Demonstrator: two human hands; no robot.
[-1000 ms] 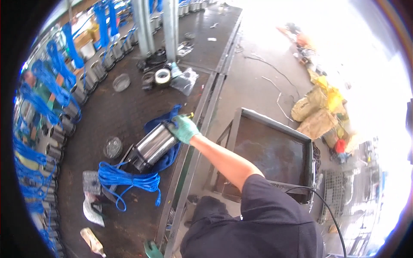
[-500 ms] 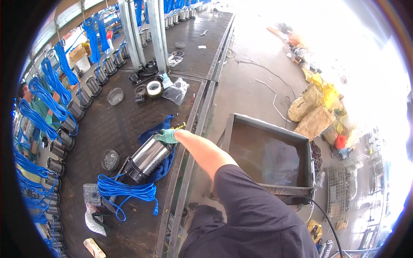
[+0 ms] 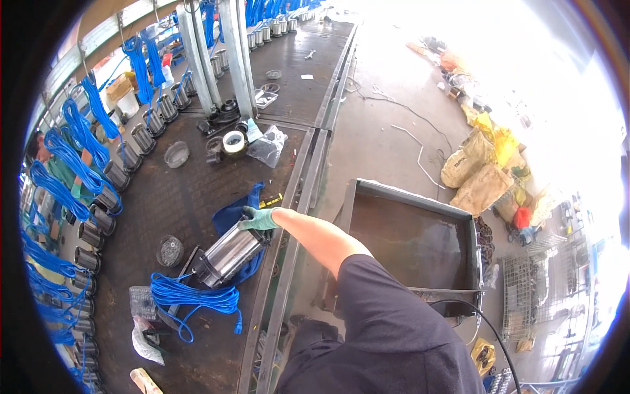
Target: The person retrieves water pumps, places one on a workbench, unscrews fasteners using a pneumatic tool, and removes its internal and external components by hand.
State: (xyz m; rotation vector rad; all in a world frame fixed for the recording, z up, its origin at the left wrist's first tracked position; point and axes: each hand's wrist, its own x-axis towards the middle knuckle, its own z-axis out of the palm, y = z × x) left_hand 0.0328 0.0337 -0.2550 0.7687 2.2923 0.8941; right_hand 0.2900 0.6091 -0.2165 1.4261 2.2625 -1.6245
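Observation:
My right hand [image 3: 258, 219], in a green glove, is closed over the far end of a shiny steel submersible pump [image 3: 230, 251]. The pump lies on its side, its black end toward the near left. Beneath and behind it, a dark blue cloth [image 3: 252, 262] is spread on the dark workbench [image 3: 210, 358]. A coiled blue cable [image 3: 197, 294] with a plug rests beside the black end. Just beyond my hand sits a yellow-and-black tool [image 3: 271, 200], its kind unclear. My left hand is out of sight.
A round dish of small metal parts [image 3: 170, 251], a tape roll [image 3: 233, 141] and clear bags [image 3: 268, 146] share the bench. Similar pumps [image 3: 116, 176] with hanging blue cables line its left side. Metal posts [image 3: 237, 59] rise from it. A metal water tank [image 3: 413, 290] stands at the right.
The view has shifted a little. My right hand and the pump's far end have moved slightly nearer and to the right, and the thumb now stands up more.

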